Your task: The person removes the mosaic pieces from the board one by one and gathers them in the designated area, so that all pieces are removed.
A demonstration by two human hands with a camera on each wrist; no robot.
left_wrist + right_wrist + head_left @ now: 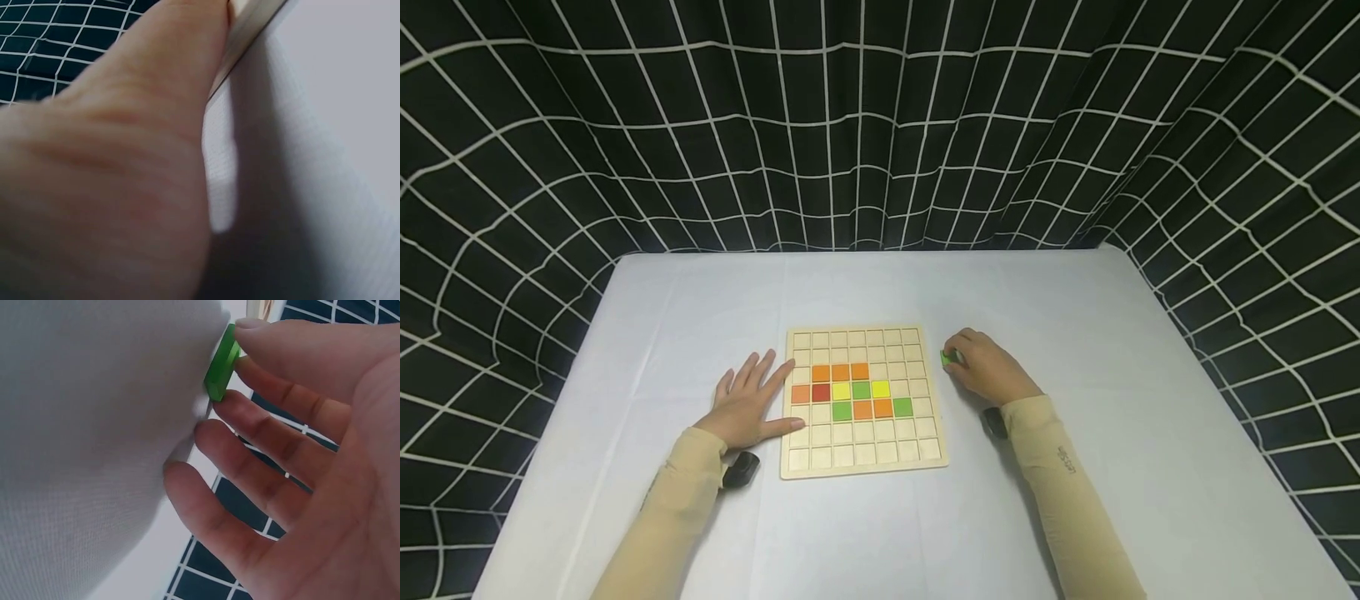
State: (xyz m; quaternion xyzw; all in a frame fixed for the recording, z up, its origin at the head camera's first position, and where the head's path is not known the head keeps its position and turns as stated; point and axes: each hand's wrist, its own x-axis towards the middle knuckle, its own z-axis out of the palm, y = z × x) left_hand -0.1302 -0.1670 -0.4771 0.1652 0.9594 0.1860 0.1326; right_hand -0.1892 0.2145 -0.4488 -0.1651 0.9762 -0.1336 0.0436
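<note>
A wooden grid board [865,472] lies flat on the white table, with several orange, red, yellow and green square tiles set in its middle rows. My left hand [745,410] rests at the board's left side, fingers spread, thumb and index fingertip on its edge. In the left wrist view the thumb side of that hand [125,150] touches the board's edge. To the right of the board my right hand [988,367] pinches a green tile [222,365] between thumb and fingers, just above or against the tablecloth; contact is hard to tell.
The white-clothed table [865,287] extends around the board. A black curtain with a white grid pattern [865,125] hangs along its back and sides. Each wrist carries a small black device, the left device [741,471] close to the board.
</note>
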